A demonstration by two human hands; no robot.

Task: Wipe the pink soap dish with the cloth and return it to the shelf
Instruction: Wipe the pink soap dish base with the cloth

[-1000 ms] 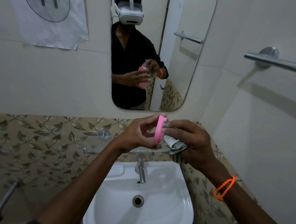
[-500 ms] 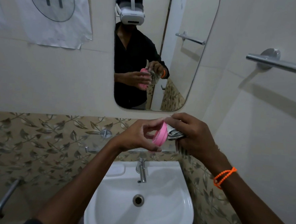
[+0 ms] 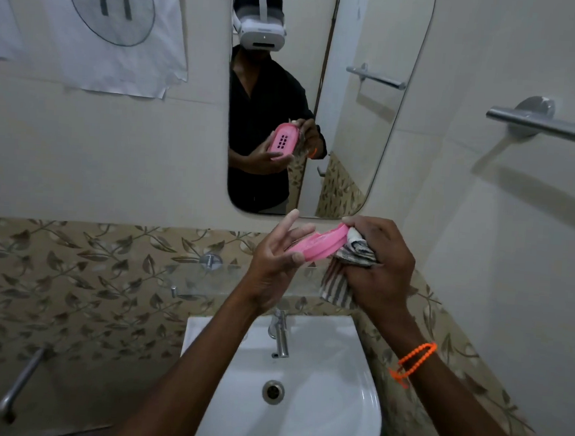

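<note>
— Where is the pink soap dish (image 3: pixel 315 243) sitting?

— Above the white washbasin (image 3: pixel 343 422), in front of the mirror (image 3: pixel 352 147), tilted. The left hand (image 3: pixel 276 264) is cradling it from below, fingers spread along its underside and thumb on its near edge.

— And the right hand (image 3: pixel 381 268)?

— It is clutching the bunched striped cloth (image 3: pixel 355 253) and pressing it against the dish's right end.

— Anything on that arm?

— An orange bead bracelet (image 3: pixel 414 361) is circling the wrist.

The pink soap dish (image 3: pixel 315 243), on edge and upright a second ago, now lies tilted toward flat across the left hand (image 3: pixel 274 261), whose fingers have straightened. The right hand (image 3: pixel 379 268) with the striped cloth (image 3: pixel 355 251) has moved from the dish's face to its right end.
</note>
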